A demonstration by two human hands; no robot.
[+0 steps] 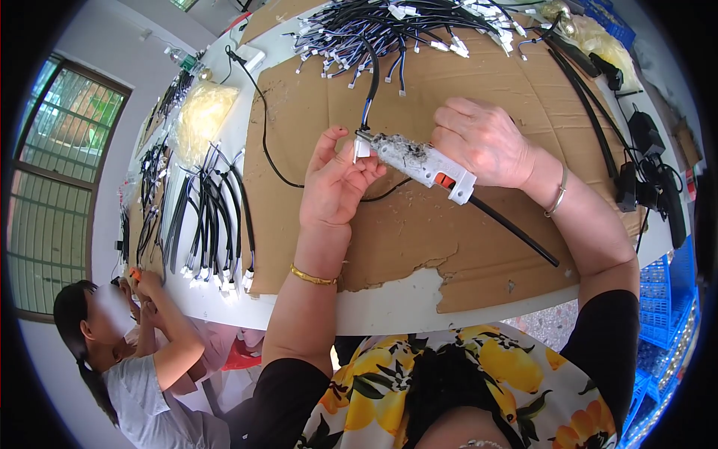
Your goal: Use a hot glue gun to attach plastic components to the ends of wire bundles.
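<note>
My right hand is wrapped round a white hot glue gun with an orange switch. Dark grime coats the gun's front part, and a black glue stick juts from its rear. The nozzle points left, at a white plug connector pinched in the fingers of my left hand. From that connector a black-sleeved cable with blue and white wires runs up toward the far side. The nozzle tip is close to the connector; whether they touch I cannot tell.
Brown cardboard covers much of the white table. A large pile of cables lies at the far side, another bundle at left beside a yellowish plastic bag. Black adapters lie at right, above blue crates. A co-worker sits at lower left.
</note>
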